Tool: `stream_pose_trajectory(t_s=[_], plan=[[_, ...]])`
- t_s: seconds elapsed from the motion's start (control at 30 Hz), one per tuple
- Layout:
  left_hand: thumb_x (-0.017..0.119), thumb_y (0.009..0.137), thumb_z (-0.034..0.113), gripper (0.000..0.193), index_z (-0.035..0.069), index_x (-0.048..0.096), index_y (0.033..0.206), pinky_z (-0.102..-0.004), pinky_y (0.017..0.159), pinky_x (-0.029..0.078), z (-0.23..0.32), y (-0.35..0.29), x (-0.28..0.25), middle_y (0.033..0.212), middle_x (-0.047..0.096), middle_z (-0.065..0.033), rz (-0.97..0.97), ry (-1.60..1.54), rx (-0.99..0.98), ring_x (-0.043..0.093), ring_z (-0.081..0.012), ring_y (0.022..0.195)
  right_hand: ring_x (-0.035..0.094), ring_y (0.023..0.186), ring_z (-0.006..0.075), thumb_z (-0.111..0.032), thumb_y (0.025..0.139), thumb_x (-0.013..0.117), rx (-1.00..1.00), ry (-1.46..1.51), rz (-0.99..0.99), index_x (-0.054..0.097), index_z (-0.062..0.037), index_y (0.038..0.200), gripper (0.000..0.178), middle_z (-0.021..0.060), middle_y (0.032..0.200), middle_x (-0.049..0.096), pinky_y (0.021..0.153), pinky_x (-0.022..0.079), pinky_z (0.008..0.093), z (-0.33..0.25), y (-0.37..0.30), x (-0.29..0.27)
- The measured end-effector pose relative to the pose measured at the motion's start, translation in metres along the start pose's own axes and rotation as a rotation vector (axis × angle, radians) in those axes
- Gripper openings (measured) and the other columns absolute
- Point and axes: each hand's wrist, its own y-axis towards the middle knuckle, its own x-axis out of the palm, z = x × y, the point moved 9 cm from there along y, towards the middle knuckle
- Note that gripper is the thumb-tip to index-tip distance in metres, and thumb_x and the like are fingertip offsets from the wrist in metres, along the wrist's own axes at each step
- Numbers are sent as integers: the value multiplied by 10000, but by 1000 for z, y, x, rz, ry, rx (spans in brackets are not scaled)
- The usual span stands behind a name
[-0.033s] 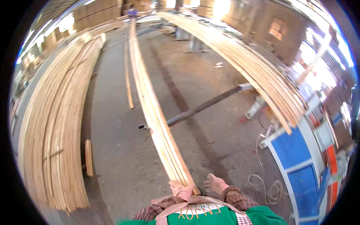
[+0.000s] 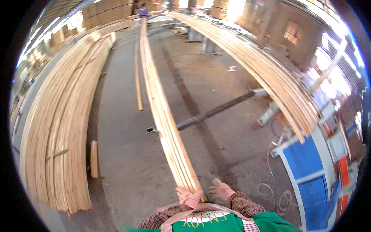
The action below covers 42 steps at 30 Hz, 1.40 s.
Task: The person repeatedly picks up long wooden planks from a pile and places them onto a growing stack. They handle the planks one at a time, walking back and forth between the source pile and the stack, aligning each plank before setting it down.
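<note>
A bundle of long, narrow, pale wooden boards (image 2: 167, 131) runs from my waist toward the far end of the hall. My left hand (image 2: 189, 197) lies across the near end of these boards and grips them, its fingers over the top and the underside hidden. Just right of the board end, my right hand (image 2: 222, 190) is in the air, fingers apart, holding nothing. A dark metal bar (image 2: 214, 110) with a square end crosses beneath the bundle. Far off, a person in purple (image 2: 143, 11) is at the other end of the boards.
A wide stack of boards (image 2: 58, 143) lies on the left, a short wooden piece (image 2: 94, 159) beside it. One thin board (image 2: 138, 77) lies left of the bundle. More boards (image 2: 255, 58) rest on supports at right, near a blue-panelled machine (image 2: 305, 160) and a coiled hose (image 2: 285, 201).
My view has turned slightly left, so the boards and stacks sit a little farther right in the picture. Both hands keep nearly the same pose, the left still on the board end.
</note>
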Motion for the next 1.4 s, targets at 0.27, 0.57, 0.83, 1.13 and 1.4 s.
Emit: stream_pose_trajectory(t_s=[0.27, 0.57, 0.83, 1.13, 1.4], plan=[[887, 508, 493, 1357, 30, 137, 1539, -485, 1067, 450, -17, -10, 4, 1489, 345, -188, -292, 3, -265, 457, -376, 1330, 626, 1183, 330, -599, 903, 610, 220, 9, -426, 533, -41, 1407, 756, 193, 1311, 637, 1027, 507, 453, 29, 74, 127], [882, 531, 501, 1337, 38, 118, 1526, -462, 1054, 468, -7, -15, 13, 1397, 445, -213, -286, 126, -376, 502, -403, 1283, 588, 1242, 391, -512, 827, 768, 346, 305, -610, 462, -22, 1455, 853, 239, 1375, 578, 1091, 475, 522, 67, 115, 126], [909, 550, 472, 1177, 32, 272, 1436, -484, 953, 535, 12, -40, 2, 1254, 566, -239, -491, -177, -298, 619, -443, 1132, 678, 1040, 368, -406, 916, 683, 256, 120, -456, 519, 13, 1366, 636, 216, 1201, 657, 956, 556, 486, -18, 13, 123], [839, 757, 254, 922, 17, 341, 1497, -369, 945, 519, 60, -85, -103, 1282, 591, -118, -662, -1129, -158, 615, -242, 1114, 642, 971, 230, -463, 977, 607, 35, -44, -593, 507, -97, 1397, 566, 98, 1130, 627, 828, 549, 394, -69, -102, 182], [783, 811, 301, 843, 25, 393, 1505, -337, 1007, 482, 42, -87, -241, 1322, 590, -96, -689, -1234, -76, 589, -216, 1180, 600, 1101, 259, -563, 963, 584, -152, -129, -865, 362, -120, 1503, 733, 113, 1258, 572, 862, 521, 434, -87, -213, 277]])
